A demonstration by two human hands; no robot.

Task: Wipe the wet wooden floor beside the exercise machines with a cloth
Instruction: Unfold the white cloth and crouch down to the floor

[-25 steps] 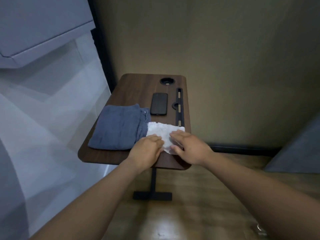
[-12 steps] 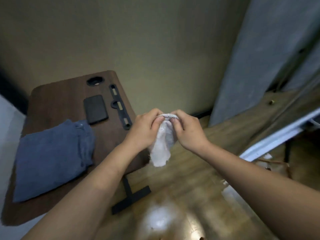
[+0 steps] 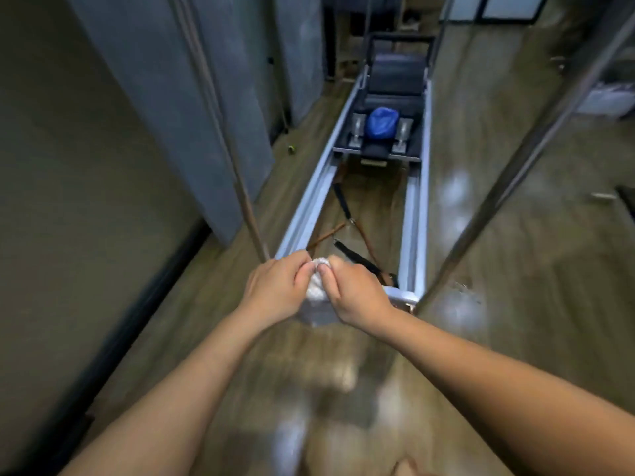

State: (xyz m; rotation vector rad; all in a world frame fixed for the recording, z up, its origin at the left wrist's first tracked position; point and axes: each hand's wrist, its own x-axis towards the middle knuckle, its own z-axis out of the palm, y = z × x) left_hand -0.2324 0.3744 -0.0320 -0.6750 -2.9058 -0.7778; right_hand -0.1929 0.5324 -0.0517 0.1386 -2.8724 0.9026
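A white cloth (image 3: 316, 290) is bunched between both hands at the centre of the view, held in the air above the wooden floor (image 3: 240, 345). My left hand (image 3: 276, 292) grips its left side with curled fingers. My right hand (image 3: 355, 293) pinches its right side, thumb against the left thumb. Most of the cloth is hidden behind the fingers. Shiny patches glint on the wooden floor below and to the right. An exercise machine (image 3: 371, 187) with long pale rails stretches away just beyond the hands.
The machine carries a dark sliding seat (image 3: 395, 80) with a blue pad (image 3: 381, 123), and straps lie between its rails. Metal poles (image 3: 508, 187) rise at its near corners. A beige wall (image 3: 79, 159) and grey curtains (image 3: 178, 97) stand to the left.
The view has swung right, away from the wooden side table, to the exercise machine. Both hands lifted the white cloth off the table and still hold it bunched together.
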